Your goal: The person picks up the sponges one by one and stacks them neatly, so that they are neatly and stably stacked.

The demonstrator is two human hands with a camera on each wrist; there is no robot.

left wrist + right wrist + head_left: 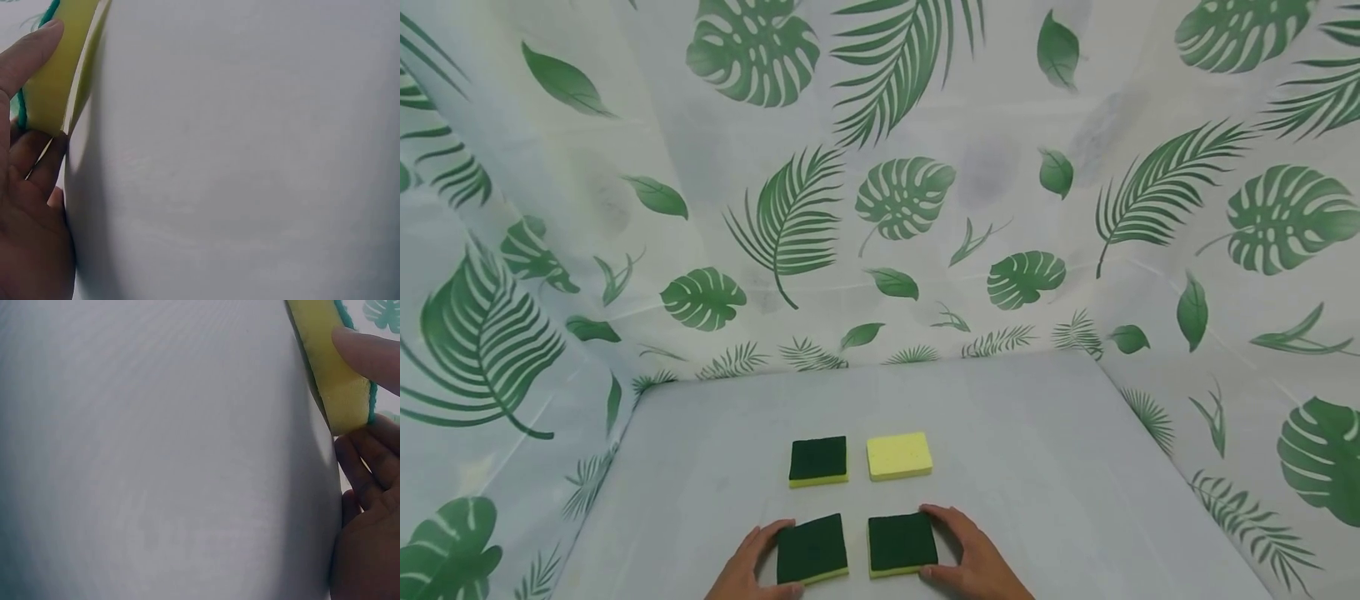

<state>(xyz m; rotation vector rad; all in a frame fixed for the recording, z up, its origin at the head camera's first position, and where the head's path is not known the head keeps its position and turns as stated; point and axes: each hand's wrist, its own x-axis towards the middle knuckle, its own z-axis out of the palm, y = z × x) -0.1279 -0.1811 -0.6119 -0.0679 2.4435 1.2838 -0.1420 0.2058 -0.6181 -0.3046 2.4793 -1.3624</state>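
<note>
In the head view, my left hand (751, 568) holds a sponge (812, 548) by its left side, thumb at the near edge and fingers at the far corner. This sponge lies dark green side up, turned slightly askew. My right hand (973, 557) grips a second sponge (902, 542) from the right, also green side up, with a narrow gap between the two. The wrist views show the yellow foam edge of the left sponge (53, 81) and of the right sponge (331, 369), each with a thumb against it and fingers at its end, close over the table.
Farther back on the white table (1037, 467) lie two more sponges side by side: a green-side-up sponge (818, 458) on the left and a yellow-side-up sponge (898, 455) on the right. A leaf-patterned curtain (985, 183) encloses the table at the back and both sides.
</note>
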